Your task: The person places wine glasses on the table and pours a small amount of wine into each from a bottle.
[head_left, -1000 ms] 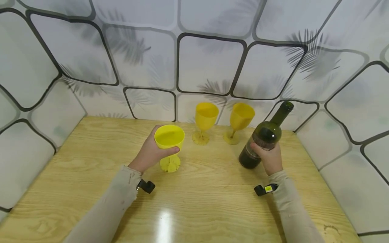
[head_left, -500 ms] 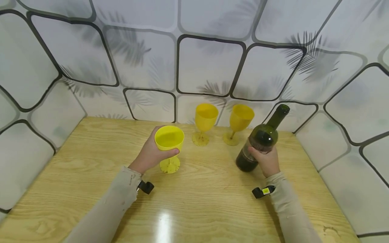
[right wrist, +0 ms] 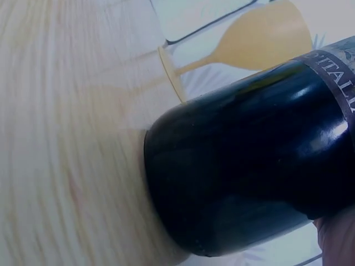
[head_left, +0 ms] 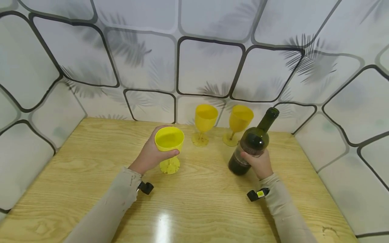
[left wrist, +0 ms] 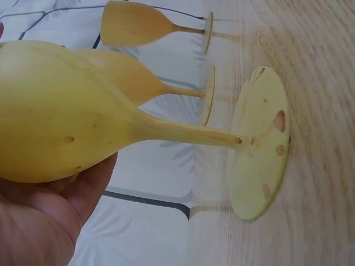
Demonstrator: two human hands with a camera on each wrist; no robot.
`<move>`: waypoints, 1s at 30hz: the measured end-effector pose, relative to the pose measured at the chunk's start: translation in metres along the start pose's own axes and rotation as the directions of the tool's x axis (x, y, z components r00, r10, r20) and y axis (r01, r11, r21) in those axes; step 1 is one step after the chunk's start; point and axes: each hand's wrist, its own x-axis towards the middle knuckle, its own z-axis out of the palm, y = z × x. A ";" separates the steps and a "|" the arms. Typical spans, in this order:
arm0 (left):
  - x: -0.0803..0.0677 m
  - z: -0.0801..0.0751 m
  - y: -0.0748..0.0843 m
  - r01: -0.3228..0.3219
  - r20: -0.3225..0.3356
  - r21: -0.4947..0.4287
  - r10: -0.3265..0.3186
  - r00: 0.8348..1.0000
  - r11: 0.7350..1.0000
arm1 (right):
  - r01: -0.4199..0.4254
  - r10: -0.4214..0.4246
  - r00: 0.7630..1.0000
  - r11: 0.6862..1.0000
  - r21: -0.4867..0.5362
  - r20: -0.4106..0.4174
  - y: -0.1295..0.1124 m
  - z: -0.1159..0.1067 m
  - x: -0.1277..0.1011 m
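Left hand (head_left: 151,153) wrapped round bowl of yellow goblet (head_left: 169,141), thumb across the front, fingers curled behind; foot flat on the wooden table (head_left: 194,202). Right hand (head_left: 258,163) gripping dark green wine bottle (head_left: 250,145) at the lower body, fingers curled round the label area (fingertips hidden behind the glass). Bottle base on or just above the table, can't tell which; neck leaning up and to the right, mouth open, no cork visible. Two more yellow goblets (head_left: 206,123) (head_left: 238,123) upright near the patterned wall (head_left: 209,64), apart from both hands.

Judging as the bring-bottle-to-goblet stage: best to hold the goblet steady by the bowl, keep its foot planted, lift the bottle clear of the rear goblets before tipping the neck over the rim.

Versus a second ago: bottle and right hand shifted left and slightly toward the person, closer to the held goblet; neck a bit more upright. Left hand and goblet practically unchanged.
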 end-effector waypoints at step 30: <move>-0.003 0.002 0.001 0.000 -0.002 0.008 0.000 1.000 1.000 | 0.138 -0.175 0.929 0.982 0.131 0.327 -0.003 0.039 -0.011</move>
